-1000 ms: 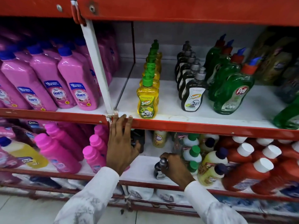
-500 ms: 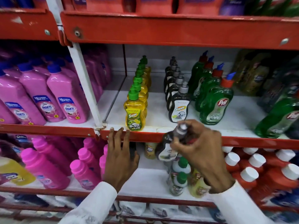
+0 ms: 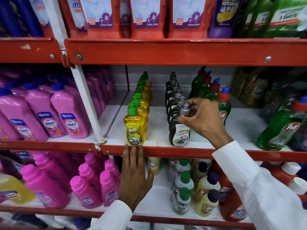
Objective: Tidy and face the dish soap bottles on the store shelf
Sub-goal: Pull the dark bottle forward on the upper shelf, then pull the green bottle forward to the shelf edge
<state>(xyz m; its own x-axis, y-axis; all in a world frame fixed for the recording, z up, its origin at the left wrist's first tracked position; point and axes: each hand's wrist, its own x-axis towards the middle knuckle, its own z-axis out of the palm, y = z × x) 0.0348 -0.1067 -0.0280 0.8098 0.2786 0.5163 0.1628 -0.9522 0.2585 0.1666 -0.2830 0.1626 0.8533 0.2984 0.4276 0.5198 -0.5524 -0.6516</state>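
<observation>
The right hand (image 3: 203, 120) pinches the grey cap of a dark dish soap bottle (image 3: 180, 130), which stands at the front of the dark row on the middle shelf (image 3: 166, 152), label outward. The left hand (image 3: 134, 176) holds nothing; its spread fingers rest on the shelf's red front edge, just below the yellow bottle (image 3: 134, 128). Risk: the grip is high, on the cap only. A sideways push could tip the bottle back into the row behind it, or off the front edge.
</observation>
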